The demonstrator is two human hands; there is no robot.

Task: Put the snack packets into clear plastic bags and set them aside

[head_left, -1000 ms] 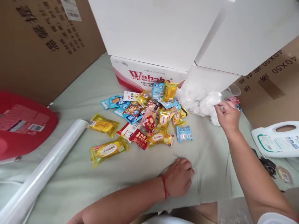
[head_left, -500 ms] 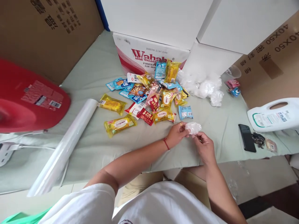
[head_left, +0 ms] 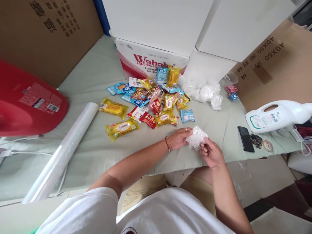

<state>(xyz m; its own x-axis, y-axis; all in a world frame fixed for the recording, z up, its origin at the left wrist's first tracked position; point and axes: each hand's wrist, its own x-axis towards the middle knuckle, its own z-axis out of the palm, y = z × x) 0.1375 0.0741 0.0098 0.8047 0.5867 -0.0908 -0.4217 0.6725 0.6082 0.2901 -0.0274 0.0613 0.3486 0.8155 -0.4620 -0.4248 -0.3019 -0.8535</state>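
Note:
A crumpled piece of clear plastic film [head_left: 196,137], perhaps a thin bag, is held up between both hands over the cloth-covered surface. My left hand [head_left: 179,138], with a red cord at the wrist, pinches its left edge. On the other side, my right hand [head_left: 212,152] grips the lower right edge with thumb and fingers. Just beyond the hands lies a small blue snack packet [head_left: 187,115]. A pile of wrapped snacks spreads to the left, with a yellow packet [head_left: 122,128] at its near side and a red packet [head_left: 148,119] toward the middle.
Behind the pile stands a Wahaha carton [head_left: 153,60], beside a heap of crumpled clear plastic [head_left: 206,92]. A film roll [head_left: 63,152] and a red jug [head_left: 29,100] are at left. A white bottle [head_left: 278,116] and black phone [head_left: 246,139] lie at right.
The plastic between my hands has been spread from a compact bundle into a wider, looser piece. My hands have moved slightly apart. The whole view has shifted a little.

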